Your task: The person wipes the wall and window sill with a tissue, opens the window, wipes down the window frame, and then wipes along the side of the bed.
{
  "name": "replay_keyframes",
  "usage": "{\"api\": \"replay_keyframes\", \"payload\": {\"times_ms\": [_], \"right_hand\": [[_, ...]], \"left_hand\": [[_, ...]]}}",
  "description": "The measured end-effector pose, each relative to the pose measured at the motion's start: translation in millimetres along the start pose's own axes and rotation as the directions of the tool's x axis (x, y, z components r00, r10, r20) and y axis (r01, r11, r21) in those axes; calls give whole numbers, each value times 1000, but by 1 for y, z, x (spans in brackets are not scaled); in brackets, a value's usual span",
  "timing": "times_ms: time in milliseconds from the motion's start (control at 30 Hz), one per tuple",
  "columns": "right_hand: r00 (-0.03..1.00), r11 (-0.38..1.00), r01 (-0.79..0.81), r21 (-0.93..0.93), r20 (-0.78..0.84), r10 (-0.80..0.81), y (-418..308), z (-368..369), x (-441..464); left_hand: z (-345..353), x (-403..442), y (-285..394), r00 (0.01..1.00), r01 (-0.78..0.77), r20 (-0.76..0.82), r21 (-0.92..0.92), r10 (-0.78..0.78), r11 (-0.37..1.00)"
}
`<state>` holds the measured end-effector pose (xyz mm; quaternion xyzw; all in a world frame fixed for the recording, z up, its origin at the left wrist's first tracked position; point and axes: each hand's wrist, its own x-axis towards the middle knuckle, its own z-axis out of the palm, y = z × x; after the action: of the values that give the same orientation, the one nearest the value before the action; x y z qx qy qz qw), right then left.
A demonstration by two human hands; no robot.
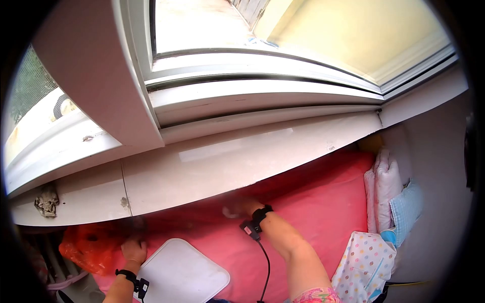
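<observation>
While red bag [86, 251], contents unclear, lies by left hand [134, 249], right hand [246, 207] blurred; cannot tell either grip.

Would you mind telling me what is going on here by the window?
A person's left hand is beside a red plastic bag; whether it grips anything is unclear. The right hand, blurred, is at the pink sheet, just below the window sill. A flat white panel lies on the sheet.
</observation>
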<state>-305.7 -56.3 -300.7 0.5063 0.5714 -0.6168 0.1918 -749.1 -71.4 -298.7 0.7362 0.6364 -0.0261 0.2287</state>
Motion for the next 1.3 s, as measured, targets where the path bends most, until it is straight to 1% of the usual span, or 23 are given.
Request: {"api": "replay_keyframes", "payload": {"times_ms": [33, 67, 100, 200, 267, 333, 367, 400, 500, 533, 600, 633, 700, 767, 833, 900, 933, 967, 1000, 1067, 1167, 1233, 1300], "right_hand": [[997, 947, 70, 314, -6, -72, -42, 5, -2], [949, 826, 259, 500, 25, -313, -60, 14, 9], [972, 975, 215, 50, -106, -209, -94, 21, 15], [921, 918, 384, 100, -107, -374, -134, 34, 21], [865, 822, 480, 305, -319, -387, -141, 30, -1], [905, 796, 372, 477, -378, -196, -141, 3, -65], [880, 978, 157, 136, -469, -76, -119, -7, -86], [837, 997, -53, -63, -547, 10, -88, -13, -94], [581, 846, -533, 10, -722, 375, 20, -25, -110], [590, 736, -671, -86, -663, 460, 45, -24, -115], [581, 605, -771, -198, -608, 541, 116, -25, -77], [597, 565, -802, -193, -262, 758, 162, -21, -41], [527, 443, -846, -297, -332, 782, 198, 12, 3], [453, 272, -881, -387, -525, 720, 180, 36, 55], [358, 404, -915, -18, -502, 788, 113, 44, 83], [222, 570, -730, 377, -658, 720, 38, 46, 79], [657, 768, -637, -64, -567, 497, 16, 43, 95], [939, 841, -321, -435, -262, 223, 0, 38, 97], [983, 969, 126, -210, -106, -151, -67, 14, 29], [907, 945, 312, 97, -326, -266, -95, 54, 53], [891, 947, 307, 95, -379, -250, -147, 53, -3], [743, 916, 357, 182, -649, -161, -131, 68, -40], [636, 939, 270, 214, -772, -7, -104, 76, -73]], "left_hand": [[1, 0, 1, 1000, -7, 6, -8, 7, 1000], [0, 1, 0, 1000, 6, 29, 6, -6, 1000], [-1, 1, -1, 998, 24, 50, 25, -25, 999], [2, 1, -4, 1000, -23, 1, 19, 23, 1000], [1, 1, -3, 999, -38, 6, -11, 38, 999], [1, 1, -3, 999, -48, 5, -40, 48, 998], [2, 1, -5, 999, -45, 4, -36, 46, 998], [2, 1, -7, 999, -42, 3, -31, 42, 999], [3, 2, -8, 999, -20, 35, -13, 21, 1000], [1, 2, -5, 999, -17, 35, -12, 18, 1000], [-5, 1, 2, 999, 20, 47, -21, -19, 1000], [-5, 0, 1, 999, 24, 46, -19, -23, 1000], [-1, 1, -1, 998, -43, -47, -24, 41, 999], [5, 2, -7, 998, -42, -36, -9, 42, 999], [5, 0, -8, 999, -43, -17, 2, 43, 999], [1, 1, -4, 999, -4, 53, 11, 3, 1000], [0, 1, -2, 999, -7, 54, 6, 6, 1000], [-1, 0, 0, 999, -9, 31, -2, 9, 1000], [-1, 1, 0, 1000, -12, 6, -8, 12, 1000], [1, 1, -3, 1000, -25, 1, -9, 25, 1000], [3, 0, -8, 1000, -25, 18, -3, 25, 1000], [4, 0, -6, 999, -20, 39, 1, 20, 1000], [-3, 1, -3, 999, 4, 49, -57, -1, 998]]}}
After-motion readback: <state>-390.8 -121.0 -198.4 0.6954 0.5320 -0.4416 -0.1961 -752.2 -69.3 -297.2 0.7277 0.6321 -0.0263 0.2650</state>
